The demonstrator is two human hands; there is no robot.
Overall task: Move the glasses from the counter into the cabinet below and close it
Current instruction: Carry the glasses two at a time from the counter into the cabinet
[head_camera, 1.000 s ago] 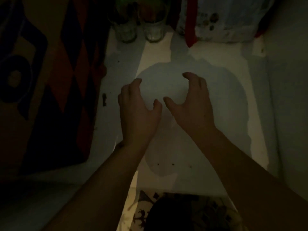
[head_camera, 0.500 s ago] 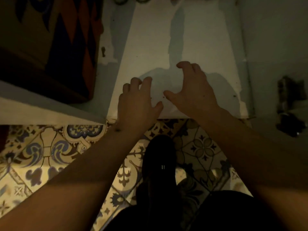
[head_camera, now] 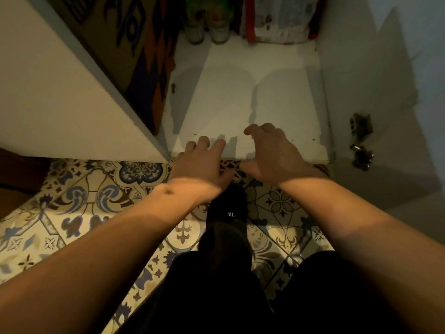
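Two clear glasses [head_camera: 207, 30] stand side by side at the back of the open cabinet, on its white floor [head_camera: 240, 92]. My left hand [head_camera: 201, 162] hovers over the cabinet's front edge with fingers loosely spread and holds nothing. My right hand [head_camera: 272, 153] is beside it, fingers loosely curved, empty too. Both hands are far in front of the glasses. The cabinet door [head_camera: 385, 97] stands open at the right, its metal hinge [head_camera: 361, 143] showing.
A patterned cardboard box [head_camera: 134, 49] leans along the cabinet's left side. A white bag with a red strap [head_camera: 279, 20] fills the back right. Patterned floor tiles [head_camera: 96, 201] lie below, with my black-socked foot [head_camera: 227, 213] near the cabinet edge.
Both empty hands have drawn back from deep inside the cabinet to its front edge. The view has pulled back, so the floor and door now show.
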